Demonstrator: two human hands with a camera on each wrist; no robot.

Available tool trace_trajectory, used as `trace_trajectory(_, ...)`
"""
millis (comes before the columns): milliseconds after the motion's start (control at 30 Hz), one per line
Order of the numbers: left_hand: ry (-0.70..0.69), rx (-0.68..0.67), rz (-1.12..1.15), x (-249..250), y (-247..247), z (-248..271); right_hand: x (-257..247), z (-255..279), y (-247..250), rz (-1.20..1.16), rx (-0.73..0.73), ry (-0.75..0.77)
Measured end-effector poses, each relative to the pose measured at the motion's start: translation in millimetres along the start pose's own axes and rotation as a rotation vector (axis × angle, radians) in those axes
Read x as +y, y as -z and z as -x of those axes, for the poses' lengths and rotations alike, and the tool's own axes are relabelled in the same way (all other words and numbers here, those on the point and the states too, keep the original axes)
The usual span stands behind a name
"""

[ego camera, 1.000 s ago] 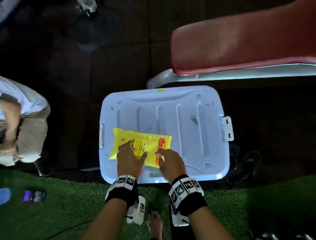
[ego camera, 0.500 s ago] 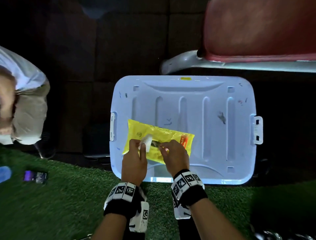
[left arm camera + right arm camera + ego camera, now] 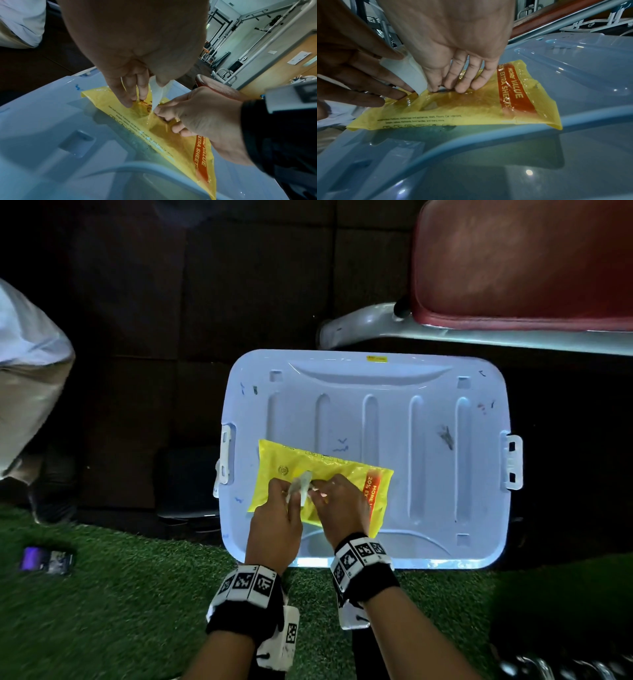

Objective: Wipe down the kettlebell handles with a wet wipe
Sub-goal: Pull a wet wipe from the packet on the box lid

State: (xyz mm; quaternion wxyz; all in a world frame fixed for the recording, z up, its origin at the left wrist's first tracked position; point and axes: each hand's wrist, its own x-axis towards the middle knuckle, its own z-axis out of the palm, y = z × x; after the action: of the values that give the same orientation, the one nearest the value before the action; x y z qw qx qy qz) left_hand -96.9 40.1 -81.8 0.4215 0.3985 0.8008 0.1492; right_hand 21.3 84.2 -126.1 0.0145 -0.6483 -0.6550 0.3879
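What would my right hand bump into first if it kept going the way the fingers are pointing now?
The right hand points its fingertips down at the yellow wipe pack, already touching it by the opening. Going on, it would press into the pack, then likely the blue bin lid beneath.

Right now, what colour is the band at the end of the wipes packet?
Orange-red with yellow lettering, on the yellow wipes packet; the band shows best in the right wrist view.
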Motion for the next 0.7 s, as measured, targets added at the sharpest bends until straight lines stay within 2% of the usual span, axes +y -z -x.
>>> trace_trajectory(100, 0.004, -0.011, 0.019, 1.6, -1.3, 1.3, -0.4, -2.6, -0.9, -0.072, 0.009, -0.028)
trace_trajectory(167, 0.013, -0.009, 0.044, 2.5, -2.9, 2.1, -0.3, -1.2, 2.9, -0.207, 0.033, -0.061)
trace_trajectory(233, 0.013, -0.001, 0.062, 3.5, -4.4, 4.0, 4.0, 3.8, 11.6, -0.413, 0.069, -0.147)
trace_trajectory(333, 0.030, 0.019, 0.083, 5.5, -6.9, 5.8, 14.7, 15.5, 31.7, -0.759, 0.030, -0.288)
trace_trajectory(400, 0.051, 0.023, 0.093, 7.1, -8.4, 6.8, 20.4, 25.5, 48.9, -1.040, 0.008, -0.332)
trace_trajectory(467, 0.048, 0.028, 0.096, 8.3, -10.8, 7.3, 30.4, 34.3, 65.6, -1.194, 0.060, -0.365)
trace_trajectory(533, 0.022, 0.033, 0.068, 10.8, -13.1, 7.4, 43.8, 41.3, 78.2, -1.191, 0.186, -0.374)
trace_trajectory(567, -0.011, 0.041, 0.039, 12.3, -14.0, 7.7, 51.1, 44.4, 82.3, -1.104, 0.269, -0.362)
trace_trajectory(633, -0.119, 0.076, -0.051, 15.7, -19.2, 8.9, 62.6, 49.0, 85.9, -0.802, 0.413, -0.300)
trace_trajectory(700, -0.207, 0.061, -0.153, 17.7, -27.0, 9.7, 66.4, 49.1, 81.7, -0.577, 0.477, -0.194)
